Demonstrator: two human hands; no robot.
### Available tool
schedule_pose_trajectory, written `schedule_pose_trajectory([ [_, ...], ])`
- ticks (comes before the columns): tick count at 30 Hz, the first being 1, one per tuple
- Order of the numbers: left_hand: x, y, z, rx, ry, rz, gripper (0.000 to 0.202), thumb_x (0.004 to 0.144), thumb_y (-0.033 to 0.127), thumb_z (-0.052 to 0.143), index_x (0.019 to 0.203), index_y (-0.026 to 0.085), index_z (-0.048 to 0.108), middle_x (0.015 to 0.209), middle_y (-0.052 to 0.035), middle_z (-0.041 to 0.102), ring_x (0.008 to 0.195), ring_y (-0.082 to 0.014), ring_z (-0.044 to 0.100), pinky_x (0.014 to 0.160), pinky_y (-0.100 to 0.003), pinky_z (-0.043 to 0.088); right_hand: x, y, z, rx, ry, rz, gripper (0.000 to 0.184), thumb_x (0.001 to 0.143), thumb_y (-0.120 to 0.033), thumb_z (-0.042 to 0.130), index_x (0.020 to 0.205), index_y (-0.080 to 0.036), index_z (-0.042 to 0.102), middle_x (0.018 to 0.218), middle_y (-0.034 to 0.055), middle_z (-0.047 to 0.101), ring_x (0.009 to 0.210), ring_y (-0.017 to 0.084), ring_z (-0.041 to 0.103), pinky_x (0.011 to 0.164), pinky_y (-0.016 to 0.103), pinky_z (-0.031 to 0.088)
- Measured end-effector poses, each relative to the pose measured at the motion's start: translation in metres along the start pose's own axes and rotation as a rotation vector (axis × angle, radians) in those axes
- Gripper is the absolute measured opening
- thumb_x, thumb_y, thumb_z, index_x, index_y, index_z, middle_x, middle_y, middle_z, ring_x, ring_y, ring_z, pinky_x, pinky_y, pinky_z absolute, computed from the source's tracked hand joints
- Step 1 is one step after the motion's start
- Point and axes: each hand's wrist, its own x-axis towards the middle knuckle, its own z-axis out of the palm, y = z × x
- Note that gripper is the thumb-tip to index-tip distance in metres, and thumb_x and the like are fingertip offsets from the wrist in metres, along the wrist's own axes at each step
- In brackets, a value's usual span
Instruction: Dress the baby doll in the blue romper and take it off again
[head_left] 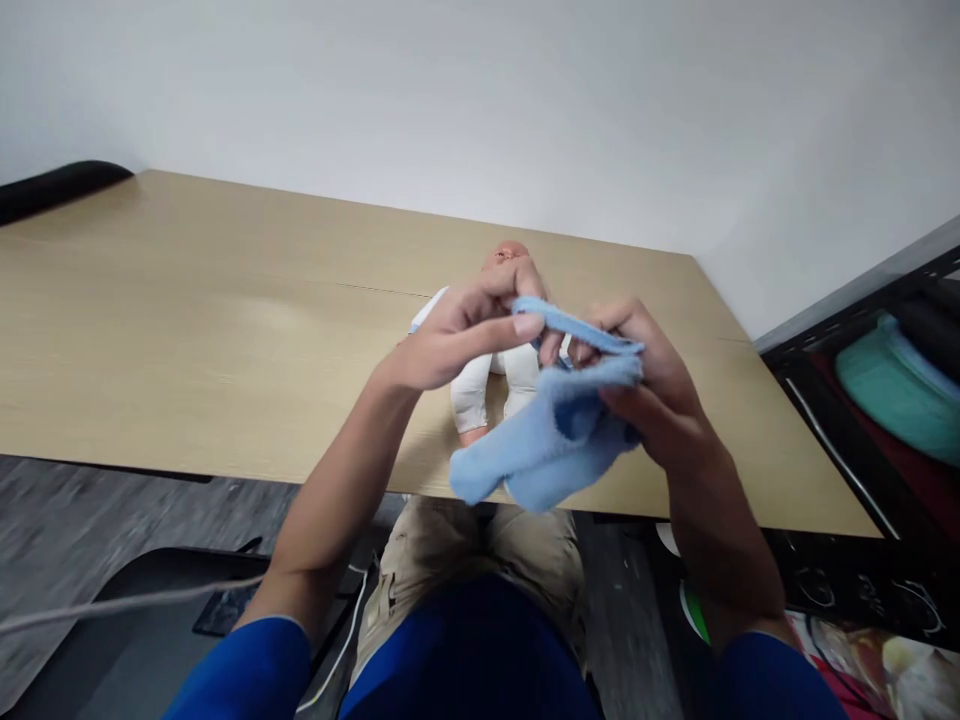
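Note:
Both hands hold small light blue fuzzy doll pants [517, 440] above the table's front edge. The two leg ends hang down toward the lower left, and the waist opening is spread at the top. My left hand [480, 325] pinches one side of the waistband between thumb and fingers. On the other side, my right hand [660, 390] grips the bunched cloth near the waist; some of its fingers are hidden. Behind the hands a baby doll [471, 390] in white lies on its back, head away from me. Hands and cloth cover much of its body.
The doll lies on a wooden table [225, 340] against a white wall. At right stands a black rack [840, 450] with a teal container [896, 385]. A black chair [120, 640] with a cable across it is at lower left.

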Motion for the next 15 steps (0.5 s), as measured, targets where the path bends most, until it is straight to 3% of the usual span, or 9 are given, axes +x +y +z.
schedule_pose_trajectory([
  [3, 0.018, 0.012, -0.017, 0.046, -0.032, -0.049, 0.050, 0.107, 0.067, 0.087, 0.104, 0.021, 0.069, 0.083, 0.0010, 0.068, 0.081, -0.0196, 0.076, 0.079, -0.036, 0.065, 0.034, 0.016, -0.009, 0.043, 0.117, 0.031, 0.026, 0.118, -0.051, 0.078, 0.116, -0.027, 0.069, 0.094, -0.0039, 0.069, 0.076, 0.015, 0.059, 0.076, 0.032, 0.055],
  [5, 0.027, 0.020, -0.024, 0.102, -0.037, -0.086, 0.049, 0.104, 0.065, 0.091, 0.103, 0.020, 0.071, 0.087, 0.0011, 0.070, 0.091, -0.0218, 0.082, 0.082, -0.036, 0.067, 0.053, 0.023, -0.012, 0.043, 0.173, 0.062, 0.035, 0.121, -0.060, 0.070, 0.113, -0.025, 0.070, 0.084, -0.0059, 0.060, 0.075, 0.014, 0.058, 0.074, 0.031, 0.053],
  [8, 0.038, 0.024, -0.033, 0.206, -0.001, -0.123, 0.045, 0.105, 0.062, 0.088, 0.104, 0.020, 0.073, 0.099, 0.0007, 0.076, 0.112, -0.0284, 0.087, 0.093, -0.044, 0.071, 0.078, 0.029, -0.015, -0.024, 0.152, 0.109, 0.052, 0.127, -0.067, 0.050, 0.105, -0.023, 0.067, 0.088, -0.0052, 0.065, 0.091, 0.015, 0.071, 0.086, 0.034, 0.060],
  [12, 0.049, 0.014, -0.050, 0.285, 0.051, 0.046, 0.030, 0.121, 0.043, 0.070, 0.108, 0.016, 0.071, 0.100, -0.0002, 0.077, 0.100, -0.0200, 0.083, 0.096, -0.043, 0.069, 0.099, 0.039, -0.019, 0.023, 0.091, 0.094, 0.055, 0.131, -0.059, 0.038, 0.106, -0.022, 0.069, 0.096, -0.0054, 0.073, 0.107, 0.012, 0.079, 0.101, 0.031, 0.063],
  [15, 0.054, 0.001, -0.065, 0.350, 0.154, 0.133, 0.036, 0.124, 0.044, 0.060, 0.103, 0.015, 0.065, 0.093, -0.0012, 0.070, 0.098, -0.0186, 0.079, 0.096, -0.040, 0.066, 0.108, 0.053, -0.026, 0.009, 0.128, 0.073, 0.055, 0.132, -0.053, 0.032, 0.123, -0.019, 0.074, 0.116, -0.0014, 0.084, 0.122, 0.014, 0.082, 0.107, 0.032, 0.064],
])
